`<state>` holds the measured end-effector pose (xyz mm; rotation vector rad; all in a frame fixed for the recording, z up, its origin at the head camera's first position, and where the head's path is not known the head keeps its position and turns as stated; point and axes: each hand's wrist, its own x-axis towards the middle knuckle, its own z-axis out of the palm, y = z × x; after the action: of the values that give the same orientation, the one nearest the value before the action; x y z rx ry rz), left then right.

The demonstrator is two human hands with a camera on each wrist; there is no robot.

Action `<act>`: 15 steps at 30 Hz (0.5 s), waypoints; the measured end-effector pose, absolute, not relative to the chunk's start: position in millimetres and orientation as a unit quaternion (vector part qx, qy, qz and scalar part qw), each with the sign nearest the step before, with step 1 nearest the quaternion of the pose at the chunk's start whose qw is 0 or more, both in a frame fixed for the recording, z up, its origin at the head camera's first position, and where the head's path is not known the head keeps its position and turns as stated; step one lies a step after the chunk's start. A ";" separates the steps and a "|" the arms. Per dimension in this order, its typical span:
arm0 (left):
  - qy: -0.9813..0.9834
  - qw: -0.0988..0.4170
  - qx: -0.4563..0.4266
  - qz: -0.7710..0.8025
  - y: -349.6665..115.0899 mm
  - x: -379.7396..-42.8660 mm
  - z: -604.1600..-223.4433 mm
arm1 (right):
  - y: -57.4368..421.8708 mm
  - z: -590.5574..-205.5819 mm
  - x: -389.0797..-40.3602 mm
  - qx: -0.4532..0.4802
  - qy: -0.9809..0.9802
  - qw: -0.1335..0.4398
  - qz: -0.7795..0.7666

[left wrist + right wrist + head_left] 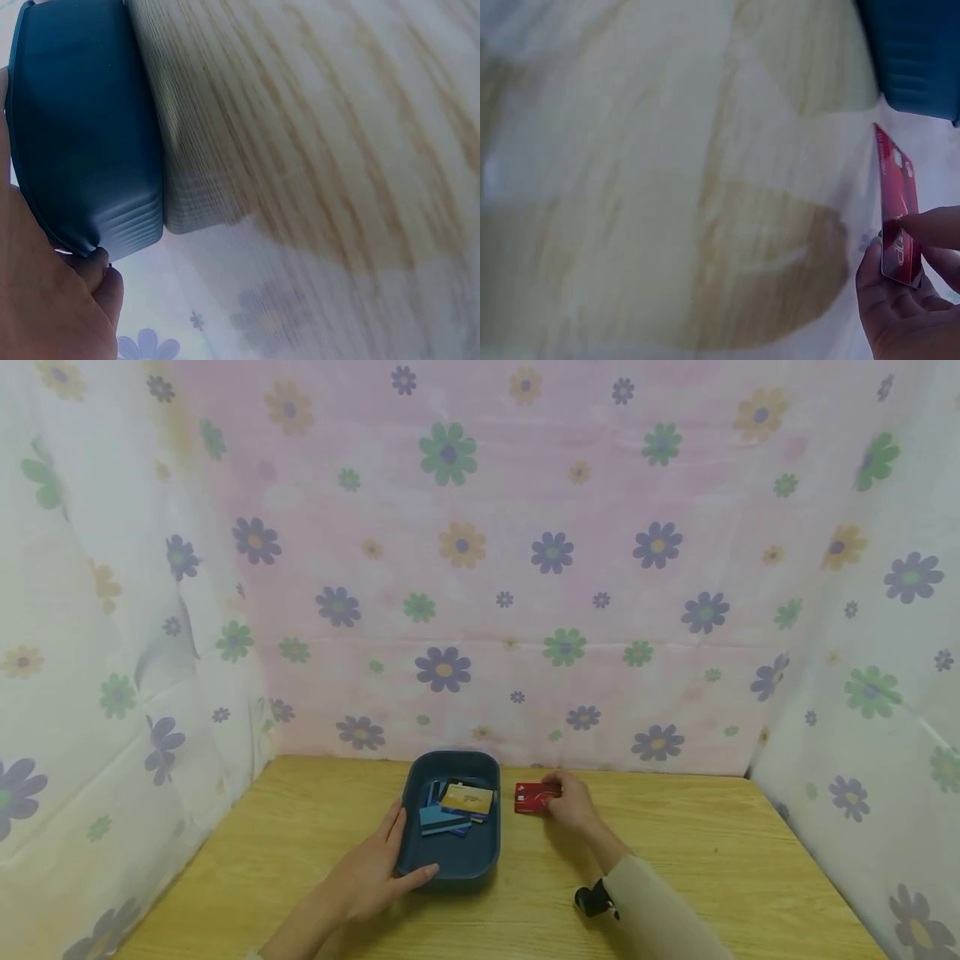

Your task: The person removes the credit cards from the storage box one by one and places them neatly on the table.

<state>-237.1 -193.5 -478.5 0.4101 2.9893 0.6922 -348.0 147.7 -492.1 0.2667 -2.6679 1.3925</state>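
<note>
On the right forearm we see a long, plain sleeve in pale cream, its cuff stopping before the bare right grip. At the cuff's left side sits a small black device with a rounded left end, its details too small to tell. On the left forearm we make out a sliver of pale cloth.

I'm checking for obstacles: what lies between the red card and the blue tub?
In the head view, only bare table shows between the red card and blue tub.
</note>
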 end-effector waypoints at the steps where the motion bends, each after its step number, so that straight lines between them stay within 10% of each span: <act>1: 0.966 0.023 0.131 0.223 -193.6 -237.3 -478.8 | 146.5 -493.0 -348.8 0.089 -0.884 0.063 0.455; 15: 0.967 0.028 0.126 0.219 -193.7 -238.5 -479.6 | 134.3 -498.0 -358.4 0.119 -0.899 0.080 0.413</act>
<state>-238.5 -193.7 -479.6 0.3903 2.9847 0.6763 -358.4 134.3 -498.0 0.3557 -2.6895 1.2344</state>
